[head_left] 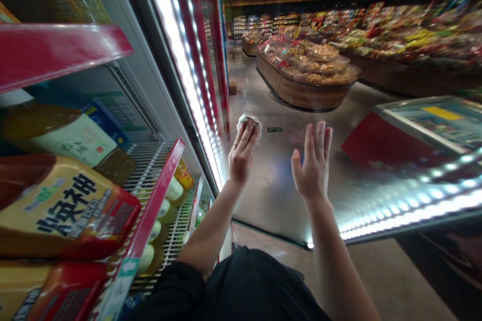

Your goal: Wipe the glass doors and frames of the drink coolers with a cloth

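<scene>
My left hand [241, 154] has a small white cloth [256, 125] under its fingertips, and the cloth appears pressed to the glass door [274, 180]. A ring shows on one of its fingers. Over to the right, my right hand [313, 165] is open, its fingers pointing up and the thumb apart, with nothing in it. Its palm faces the glass; I cannot tell whether it touches. The door stands between two bright LED strips, and the shop floor shows through it.
On the left, a cooler shelf [160, 183] with a red edge holds large bottles [68, 205] and several smaller ones below. A bright LED strip [192, 70] runs beside it. Beyond the glass are a wooden display stand [301, 83] and a chest freezer [406, 105].
</scene>
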Available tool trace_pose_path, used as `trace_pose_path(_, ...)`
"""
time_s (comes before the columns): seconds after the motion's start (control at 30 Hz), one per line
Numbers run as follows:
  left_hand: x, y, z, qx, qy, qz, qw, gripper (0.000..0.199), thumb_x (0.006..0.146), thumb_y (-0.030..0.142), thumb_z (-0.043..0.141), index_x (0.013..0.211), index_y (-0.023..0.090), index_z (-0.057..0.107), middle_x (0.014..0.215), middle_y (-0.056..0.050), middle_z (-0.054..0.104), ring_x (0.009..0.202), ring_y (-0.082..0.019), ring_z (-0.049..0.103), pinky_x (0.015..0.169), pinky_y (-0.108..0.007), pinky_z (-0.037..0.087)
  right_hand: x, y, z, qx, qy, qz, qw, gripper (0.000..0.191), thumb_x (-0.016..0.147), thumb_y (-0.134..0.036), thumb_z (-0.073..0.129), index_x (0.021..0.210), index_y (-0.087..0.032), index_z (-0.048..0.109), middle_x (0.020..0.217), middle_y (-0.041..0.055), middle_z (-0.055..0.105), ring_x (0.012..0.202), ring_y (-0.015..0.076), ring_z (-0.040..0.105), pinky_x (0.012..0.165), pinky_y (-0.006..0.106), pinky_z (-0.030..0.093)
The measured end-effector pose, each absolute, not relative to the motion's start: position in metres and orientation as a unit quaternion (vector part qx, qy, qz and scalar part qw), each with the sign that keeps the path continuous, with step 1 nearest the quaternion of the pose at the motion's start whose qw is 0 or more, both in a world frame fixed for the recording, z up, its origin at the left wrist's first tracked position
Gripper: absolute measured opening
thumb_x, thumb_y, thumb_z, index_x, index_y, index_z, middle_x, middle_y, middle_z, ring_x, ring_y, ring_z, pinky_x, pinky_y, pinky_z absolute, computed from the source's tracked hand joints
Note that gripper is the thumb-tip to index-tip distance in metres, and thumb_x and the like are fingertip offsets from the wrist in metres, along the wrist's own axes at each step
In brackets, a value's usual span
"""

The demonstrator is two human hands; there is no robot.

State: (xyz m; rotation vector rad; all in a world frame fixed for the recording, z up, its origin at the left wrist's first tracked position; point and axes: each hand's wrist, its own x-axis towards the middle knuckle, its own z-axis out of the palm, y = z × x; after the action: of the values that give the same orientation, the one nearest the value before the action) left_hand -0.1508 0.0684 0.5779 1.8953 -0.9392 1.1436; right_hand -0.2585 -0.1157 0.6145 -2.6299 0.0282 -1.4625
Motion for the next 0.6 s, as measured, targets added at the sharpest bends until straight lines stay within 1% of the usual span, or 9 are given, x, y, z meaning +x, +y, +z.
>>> trace_pose_path(0.1, -0.152, 0.068, 0.575, 0.739, -0.339, 0.440, 0.381, 0.092, 0.102, -0.006, 0.042, 0.181, 0.036, 0.019, 0.183, -0.002, 0.039, 0.170, -0.025, 0.029, 0.141, -0.042, 0.033, -0.264, -0.123, 0.613, -0.852, 0.007, -0.517, 0.081, 0.083, 0.110, -0.023, 0.043, 0.183, -0.028, 0.004, 0.190, 0.0097, 0.019, 0.174, 0.0374, 0.021, 0.132, 0.067, 0.041)
trace_pose_path(0.17, -0.158, 0.062, 0.566, 0.739, -0.333, 0.442, 0.383, 0.091, 0.103, -0.006, 0.042, 0.181, 0.035, 0.019, 0.183, -0.003, 0.039, 0.170, -0.024, 0.030, 0.141, -0.041, 0.034, -0.266, -0.129, 0.612, -0.848, 0.027, -0.524, 0.075, 0.082, 0.111, -0.026, 0.043, 0.183, -0.027, 0.003, 0.190, 0.0107, 0.017, 0.174, 0.0383, 0.021, 0.132, 0.067, 0.040)
trace_pose_path(0.3, -0.164, 0.053, 0.561, 0.729, -0.360, 0.453, 0.366, 0.087, 0.103, -0.007, 0.038, 0.180, 0.032, 0.022, 0.182, -0.002, 0.041, 0.170, -0.021, 0.029, 0.141, -0.040, 0.032, -0.263, -0.136, 0.611, -0.869, 0.064, -0.489, 0.034, 0.086, 0.110, -0.030, 0.045, 0.183, -0.023, -0.001, 0.190, 0.0136, 0.017, 0.175, 0.0378, 0.017, 0.135, 0.067, 0.034)
trace_pose_path(0.4, -0.155, 0.056, 0.576, 0.709, -0.382, 0.467, 0.365, 0.087, 0.105, -0.007, 0.037, 0.179, 0.035, 0.024, 0.181, 0.001, 0.043, 0.170, -0.019, 0.030, 0.141, -0.038, 0.032, -0.261, -0.136, 0.611, -0.871, 0.076, -0.485, 0.025, 0.087, 0.110, -0.031, 0.045, 0.182, -0.023, -0.003, 0.190, 0.0148, 0.017, 0.175, 0.0378, 0.014, 0.135, 0.067, 0.033)
trace_pose_path(0.5, -0.146, 0.064, 0.586, 0.712, -0.362, 0.467, 0.380, 0.089, 0.103, -0.008, 0.037, 0.179, 0.037, 0.025, 0.182, 0.001, 0.041, 0.171, -0.022, 0.029, 0.142, -0.042, 0.033, -0.263, -0.136, 0.612, -0.873, 0.076, -0.480, 0.030, 0.086, 0.110, -0.028, 0.045, 0.183, -0.023, -0.002, 0.189, 0.0151, 0.019, 0.175, 0.0378, 0.015, 0.135, 0.066, 0.034)
trace_pose_path(0.6, -0.149, 0.062, 0.579, 0.721, -0.320, 0.468, 0.399, 0.087, 0.105, -0.006, 0.036, 0.179, 0.037, 0.024, 0.183, -0.001, 0.037, 0.171, -0.022, 0.028, 0.142, -0.045, 0.034, -0.267, -0.137, 0.614, -0.882, 0.078, -0.463, 0.035, 0.086, 0.110, -0.026, 0.045, 0.183, -0.024, 0.000, 0.189, 0.0147, 0.021, 0.174, 0.0378, 0.019, 0.134, 0.065, 0.036)
